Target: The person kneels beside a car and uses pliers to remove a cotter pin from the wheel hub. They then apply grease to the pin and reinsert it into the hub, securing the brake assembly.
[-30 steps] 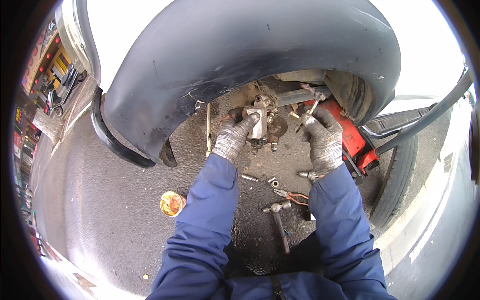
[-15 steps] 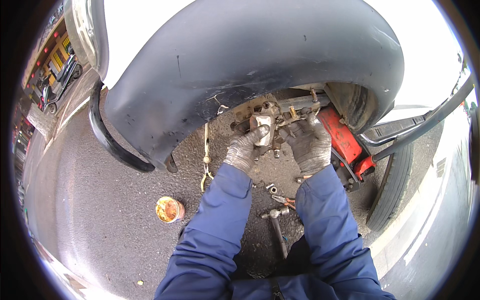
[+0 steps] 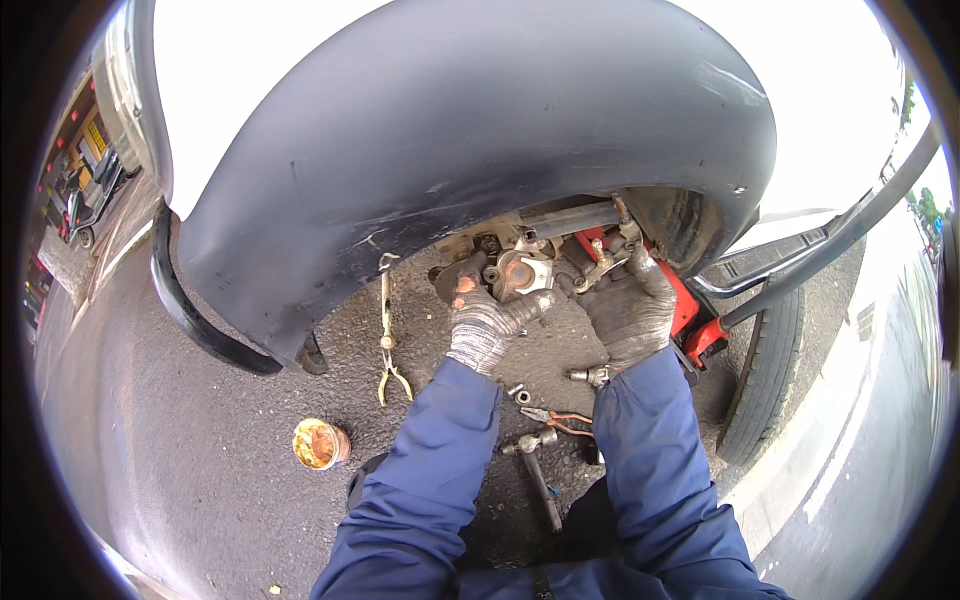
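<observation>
Both my hands wear dirty grey knit gloves and are under the grey fender [image 3: 480, 120]. My left hand [image 3: 487, 318] grips a metal brake caliper [image 3: 522, 273], which has a rusty round face and a bright pale side; my thumb lies along its lower edge. To the right, my right hand [image 3: 632, 315] is closed around a greasy metal bracket [image 3: 602, 262] with a brass-coloured fitting, its fingers partly hidden. A red jack [image 3: 686, 305] stands just behind that hand.
Pliers [image 3: 558, 418], a hammer [image 3: 538, 475] and loose sockets [image 3: 522, 397] lie on the asphalt between my forearms. A tub of grease [image 3: 321, 443] stands left. Yellow-handled pliers [image 3: 394, 380] lie under the fender edge; a tyre [image 3: 765, 385] is at right.
My left hand and the caliper have turned, so its rusty round face now shows. My right hand has shifted slightly lower. The whole view has moved a little.
</observation>
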The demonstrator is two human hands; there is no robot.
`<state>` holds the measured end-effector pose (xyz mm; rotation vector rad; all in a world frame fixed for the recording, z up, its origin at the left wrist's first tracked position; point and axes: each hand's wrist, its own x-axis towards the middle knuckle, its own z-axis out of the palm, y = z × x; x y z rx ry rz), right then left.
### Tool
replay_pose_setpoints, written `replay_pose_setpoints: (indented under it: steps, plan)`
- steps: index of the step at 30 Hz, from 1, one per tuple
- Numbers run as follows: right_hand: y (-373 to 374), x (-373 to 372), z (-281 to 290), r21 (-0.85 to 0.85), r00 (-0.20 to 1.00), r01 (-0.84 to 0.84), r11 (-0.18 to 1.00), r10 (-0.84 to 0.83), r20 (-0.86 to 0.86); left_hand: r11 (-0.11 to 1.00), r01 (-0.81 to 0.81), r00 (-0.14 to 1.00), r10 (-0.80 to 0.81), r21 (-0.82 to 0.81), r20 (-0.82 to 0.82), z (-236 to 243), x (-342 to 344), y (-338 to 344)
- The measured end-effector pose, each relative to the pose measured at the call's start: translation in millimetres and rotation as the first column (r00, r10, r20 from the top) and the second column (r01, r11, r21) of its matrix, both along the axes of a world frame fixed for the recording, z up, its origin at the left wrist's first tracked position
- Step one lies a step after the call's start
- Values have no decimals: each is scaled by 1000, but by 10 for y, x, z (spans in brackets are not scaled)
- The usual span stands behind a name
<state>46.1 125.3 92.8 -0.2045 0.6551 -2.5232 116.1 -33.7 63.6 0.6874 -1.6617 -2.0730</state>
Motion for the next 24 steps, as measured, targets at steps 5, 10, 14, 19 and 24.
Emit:
replay_pose_setpoints:
  steps: [5, 10, 14, 19, 24]
  plan:
    - [99, 76, 220, 233, 992, 83, 969, -59, -109, 928, -39, 979, 111, 372, -173, 33, 19, 155]
    - [112, 134, 349, 507, 959, 180, 843, -35, -281, 797, 117, 951, 82, 593, -298, 53, 8, 324]
    - [82, 109, 337, 613, 955, 193, 766, -3, -297, 496, 226, 943, 102, 838, -315, 19, -66, 373]
    - [71, 88, 292, 661, 966, 173, 730, 5, -258, 370, 388, 888, 94, 844, -449, -55, -66, 417]
    - [72, 70, 293, 657, 952, 216, 723, -5, -307, 763, 364, 822, 6, 534, -570, -87, 49, 517]
